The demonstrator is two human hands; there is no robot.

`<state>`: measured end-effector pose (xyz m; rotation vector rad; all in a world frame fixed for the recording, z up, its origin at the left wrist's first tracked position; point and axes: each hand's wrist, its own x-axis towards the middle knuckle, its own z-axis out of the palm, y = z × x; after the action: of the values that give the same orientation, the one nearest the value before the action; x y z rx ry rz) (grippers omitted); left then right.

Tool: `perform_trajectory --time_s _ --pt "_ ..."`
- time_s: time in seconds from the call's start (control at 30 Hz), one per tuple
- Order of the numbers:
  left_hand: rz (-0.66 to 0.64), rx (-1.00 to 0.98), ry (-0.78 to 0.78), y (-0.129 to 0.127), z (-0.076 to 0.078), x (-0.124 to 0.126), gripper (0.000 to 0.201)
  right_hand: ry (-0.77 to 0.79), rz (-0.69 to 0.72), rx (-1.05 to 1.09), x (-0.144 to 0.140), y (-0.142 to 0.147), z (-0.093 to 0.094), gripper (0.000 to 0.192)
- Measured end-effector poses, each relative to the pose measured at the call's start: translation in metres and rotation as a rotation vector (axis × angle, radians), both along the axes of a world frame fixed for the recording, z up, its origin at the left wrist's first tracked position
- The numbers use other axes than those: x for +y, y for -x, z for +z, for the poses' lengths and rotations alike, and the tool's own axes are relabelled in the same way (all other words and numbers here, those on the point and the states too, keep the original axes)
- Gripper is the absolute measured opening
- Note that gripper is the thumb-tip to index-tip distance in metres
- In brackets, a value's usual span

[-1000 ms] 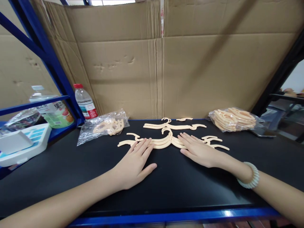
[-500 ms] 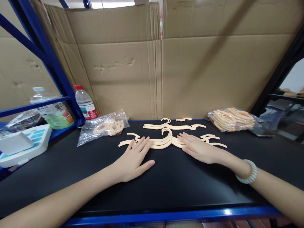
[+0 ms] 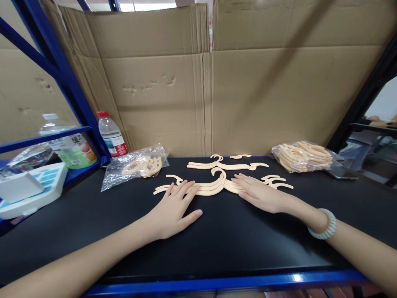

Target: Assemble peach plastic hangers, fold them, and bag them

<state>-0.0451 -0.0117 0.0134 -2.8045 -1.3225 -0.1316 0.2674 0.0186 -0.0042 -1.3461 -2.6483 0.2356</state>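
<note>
Left hand [image 3: 173,209]: yours, open, palm down, fingers spread over the left arms of the front hangers [image 3: 209,191]; nothing gripped.
Right hand [image 3: 260,194]: yours, open and flat over their right arms; nothing gripped.
Front hangers: a nested set on the worktop [image 3: 217,240], beneath and between your hands, hooks pointing away from you; exact count hidden.
Rear hangers [image 3: 234,166]: just beyond your hands, spread out.
Loose piece [image 3: 240,156]: beyond those.
Left bag [image 3: 116,176] and right bag [image 3: 304,156]: outward of and beyond each hand, holding similar pieces.
Progress, judged: front set nested at the middle; tips uneven; rear hangers separate; bagged pieces remain.
</note>
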Motion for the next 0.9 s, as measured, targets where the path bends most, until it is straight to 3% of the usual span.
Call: perform_trajectory --time_s 0.57,0.8,0.9 --pt "0.09 0.003 -0.044 0.0 -0.002 -0.003 0.065 -0.007 -0.013 -0.001 -0.001 0.003 0.001 0.057" --pt "-0.25 -0.115 -0.017 -0.006 0.005 -0.011 0.059 -0.111 -0.021 0.008 -0.012 0.01 0.012 0.057" --pt "-0.348 -0.124 0.016 -0.009 0.009 -0.015 0.057 -0.203 0.057 0.096 -0.022 0.018 0.022 0.052"
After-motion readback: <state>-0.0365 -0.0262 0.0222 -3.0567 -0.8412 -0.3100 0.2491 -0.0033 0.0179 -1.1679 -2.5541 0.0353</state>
